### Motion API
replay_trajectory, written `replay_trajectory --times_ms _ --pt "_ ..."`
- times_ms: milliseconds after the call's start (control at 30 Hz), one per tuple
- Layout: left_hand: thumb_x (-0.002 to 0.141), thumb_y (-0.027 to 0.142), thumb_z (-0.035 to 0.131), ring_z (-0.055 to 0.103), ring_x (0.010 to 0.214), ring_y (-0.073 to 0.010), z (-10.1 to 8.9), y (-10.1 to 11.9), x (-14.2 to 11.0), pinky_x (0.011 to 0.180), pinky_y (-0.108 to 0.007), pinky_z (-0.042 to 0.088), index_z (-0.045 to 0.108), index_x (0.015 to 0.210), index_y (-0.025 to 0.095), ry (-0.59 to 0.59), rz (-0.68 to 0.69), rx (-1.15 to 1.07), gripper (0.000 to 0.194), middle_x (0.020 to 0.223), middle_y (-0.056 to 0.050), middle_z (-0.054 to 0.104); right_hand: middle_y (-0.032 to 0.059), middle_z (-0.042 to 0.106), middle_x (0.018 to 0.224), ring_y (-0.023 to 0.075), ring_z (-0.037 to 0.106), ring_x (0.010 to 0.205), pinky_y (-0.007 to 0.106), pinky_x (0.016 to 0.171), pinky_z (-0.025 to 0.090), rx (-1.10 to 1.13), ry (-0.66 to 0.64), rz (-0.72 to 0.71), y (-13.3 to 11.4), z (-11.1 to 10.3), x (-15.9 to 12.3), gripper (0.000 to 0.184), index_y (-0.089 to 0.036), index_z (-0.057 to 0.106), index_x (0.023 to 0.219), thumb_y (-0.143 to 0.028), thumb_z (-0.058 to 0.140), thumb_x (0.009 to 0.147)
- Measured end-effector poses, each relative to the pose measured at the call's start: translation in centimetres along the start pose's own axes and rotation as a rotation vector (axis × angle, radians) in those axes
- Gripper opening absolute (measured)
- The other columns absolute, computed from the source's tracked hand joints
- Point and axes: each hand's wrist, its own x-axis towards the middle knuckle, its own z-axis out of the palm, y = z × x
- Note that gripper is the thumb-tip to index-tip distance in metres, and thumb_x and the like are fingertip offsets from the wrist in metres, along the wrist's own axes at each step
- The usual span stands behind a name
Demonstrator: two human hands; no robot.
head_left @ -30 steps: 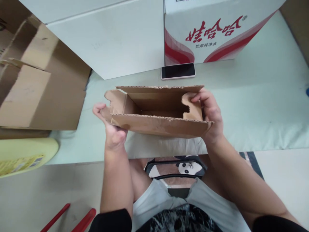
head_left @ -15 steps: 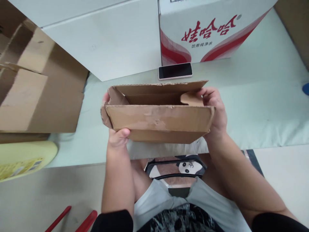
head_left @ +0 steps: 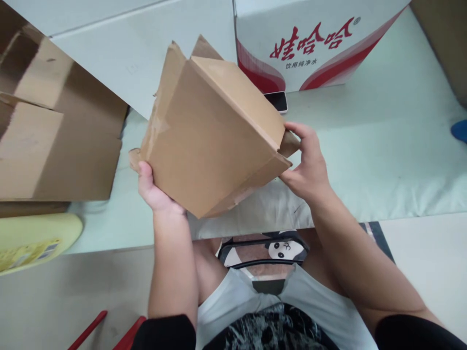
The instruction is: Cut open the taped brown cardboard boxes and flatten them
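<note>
I see the cardboard box tilted mid-frame: the left hand has its fingers clamped on the left corner, the right hand grips the right. If the loose flap bends, that corner could slip and knock the phone.

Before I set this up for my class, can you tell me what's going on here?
A person is holding a cardboard box tilted, with a broad side facing up toward the camera. The left hand grips one side, its thumb on the cardboard; the right hand is at the opposite corner, by a flap. Beyond, on the pale green cloth, lies a phone, partly hidden by the box, before a white carton with red lettering.
</note>
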Motion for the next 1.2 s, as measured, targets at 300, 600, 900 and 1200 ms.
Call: replay_trajectory --times_ms 300,600,900,1200 --pt "0.065 0.07 0.085 0.059 0.136 -0.0371 1.0 -0.5 -0.5 0.115 -0.051 0.051 0.075 0.105 0.023 -0.028 -0.131 0.091 0.063 0.111 -0.008 0.078 0.0105 0.066 0.122 0.0325 0.064 0.115 0.054 0.098 0.056 -0.161 0.165 0.174 -0.6 -0.3 -0.3 0.039 -0.031 0.061 0.126 -0.04 0.068 0.089" --pt "0.082 0.06 0.077 0.066 0.126 -0.0288 1.0 -0.7 -0.2 0.114 -0.043 0.052 0.074 0.098 0.022 -0.043 -0.031 0.01 0.041 0.101 -0.004 0.078 0.011 0.069 0.13 0.033 0.067 0.125 0.057 0.109 0.052 0.068 0.282 0.101 -1.3 -0.2 -0.5 0.037 -0.03 0.063 0.125 -0.049 0.065 0.094" --pt "0.075 0.063 0.08 0.07 0.117 -0.0292 0.8 -0.8 -0.1 0.106 -0.041 0.056 0.073 0.105 0.018 0.021 -0.131 0.013 0.054 0.099 -0.006 0.079 0.0093 0.065 0.129 0.0325 0.063 0.128 0.057 0.105 0.053 0.06 0.311 0.037 -1.0 0.0 -0.2 0.03 -0.033 0.061 0.12 -0.05 0.061 0.096" --pt "0.072 0.066 0.082 0.073 0.105 -0.0286 1.0 -0.7 -0.4 0.107 -0.044 0.055 0.075 0.106 0.019 0.002 -0.173 0.041 0.058 0.101 -0.007 0.08 0.0068 0.071 0.111 0.0282 0.069 0.108 0.052 0.098 0.055 0.131 0.382 0.176 -1.1 -0.1 -0.1 0.02 -0.03 0.066 0.111 -0.04 0.068 0.093"
